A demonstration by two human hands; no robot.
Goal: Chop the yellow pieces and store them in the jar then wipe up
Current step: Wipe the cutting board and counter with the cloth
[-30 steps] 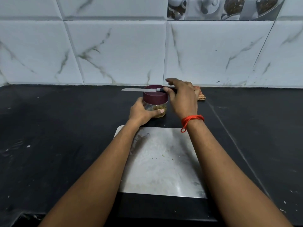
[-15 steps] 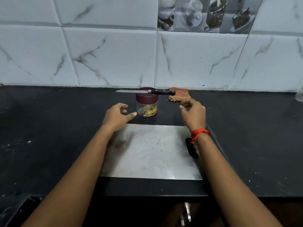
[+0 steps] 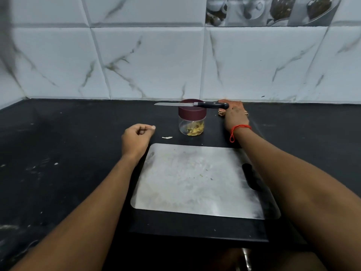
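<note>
A white marbled tiled wall is seen behind a black counter, on which a steel chopping board is laid flat near the front edge, marked only by a few tiny flecks. The left hand is held just beyond the board's far left corner, its fingers loosely curled with nothing in them. The right hand, banded at the wrist by a red thread, is laid against the cloth by the wall; whether the cloth is gripped cannot be told, as the fingers are hidden. Between the hands the jar is stood upright, closed by a maroon lid, and the yellow pieces are seen in its bottom. A knife is balanced flat across the lid, blade pointing left. A pale scrap is left on the counter just left of the jar.
</note>
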